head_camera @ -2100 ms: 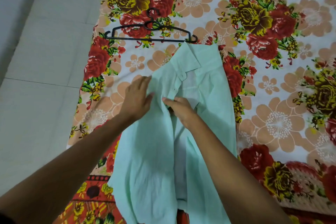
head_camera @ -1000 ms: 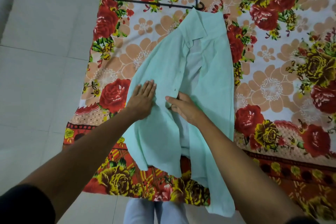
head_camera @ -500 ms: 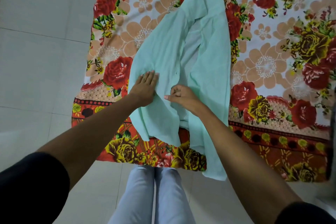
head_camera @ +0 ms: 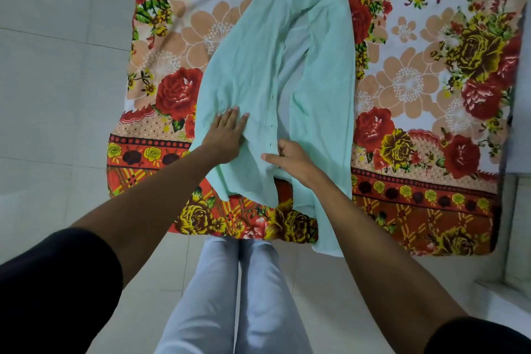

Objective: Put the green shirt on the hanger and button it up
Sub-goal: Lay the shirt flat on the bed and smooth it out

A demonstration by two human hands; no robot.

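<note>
- Left hand point(head_camera: 227, 135): fingers straight, flat, pressing the shirt point(head_camera: 321, 89) left front panel.
- Right hand point(head_camera: 290, 159): fingers curled, thumb out, pinching the placket edge by the buttonholes.
- Both arms reach forward and down, sleeves black.
- Shirt lies open, front up, on the floral blanket point(head_camera: 425, 72); hem hangs past the blanket's near edge.
- Tiled floor point(head_camera: 57, 80) left of the blanket; person's legs point(head_camera: 238, 296) just below.
</note>
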